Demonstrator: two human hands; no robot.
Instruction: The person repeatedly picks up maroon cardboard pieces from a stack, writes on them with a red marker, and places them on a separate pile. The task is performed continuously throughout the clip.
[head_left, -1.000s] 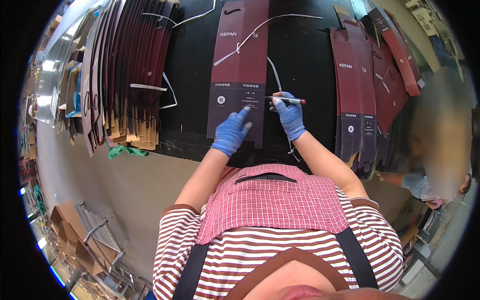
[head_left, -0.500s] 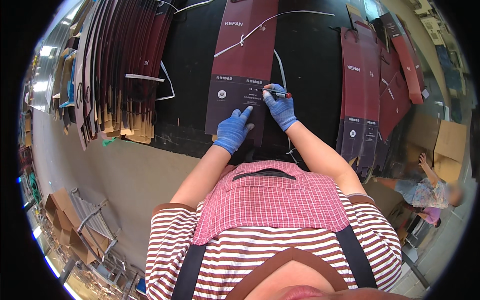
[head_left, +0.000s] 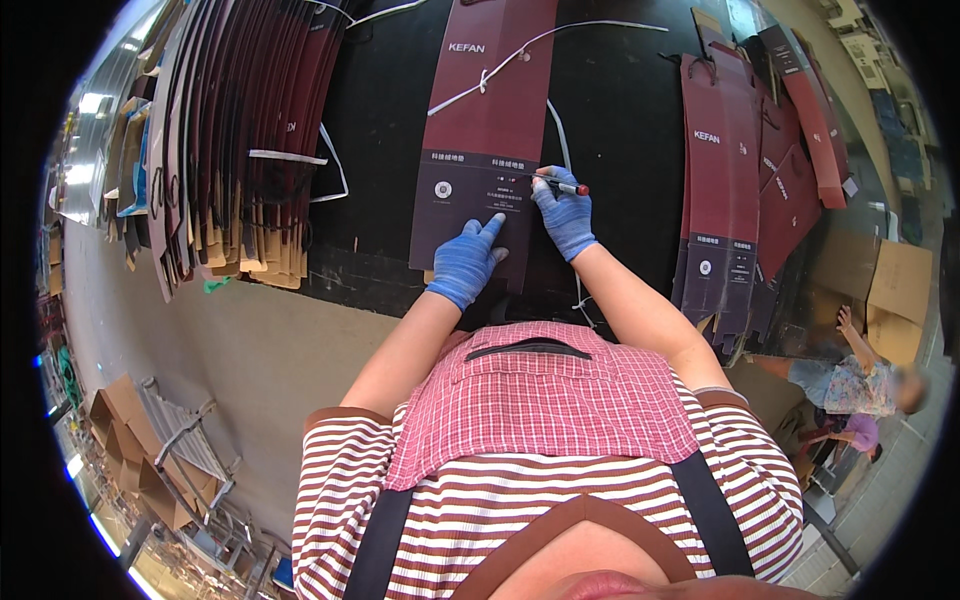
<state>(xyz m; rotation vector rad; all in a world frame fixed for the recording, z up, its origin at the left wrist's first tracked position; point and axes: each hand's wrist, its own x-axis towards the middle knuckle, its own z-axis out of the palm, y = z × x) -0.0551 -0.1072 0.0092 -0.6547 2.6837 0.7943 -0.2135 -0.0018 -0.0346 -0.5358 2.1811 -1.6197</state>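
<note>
Flattened maroon paper bag (head_left: 487,130) laid lengthwise on black worktable (head_left: 620,110), white cord handle (head_left: 520,55) lying across its upper part. Left hand (head_left: 465,262), blue glove, pressed flat on bag's dark lower panel w/ fingers spread, holding nothing. Right hand (head_left: 562,212), also blue-gloved, closed round a marker pen (head_left: 560,185) w/ red end; tip on the bag's dark panel near its right edge, pen lying roughly horizontal, red end pointing right. Hands close together, not touching.

To the left: big stack of flattened bags (head_left: 230,140) standing on edge, maroon and kraft-brown sides showing, a white cord (head_left: 300,160) draped over them. To the right: more flat maroon bags (head_left: 730,200) overlapping in a fan, reaching table's near edge. Cardboard box (head_left: 895,300) on floor beyond table's right end; another person (head_left: 850,385) low beside it, one hand raised. Folded metal frame and cardboard (head_left: 170,440) on floor, lower left. Checked apron over striped top filling the foreground.
</note>
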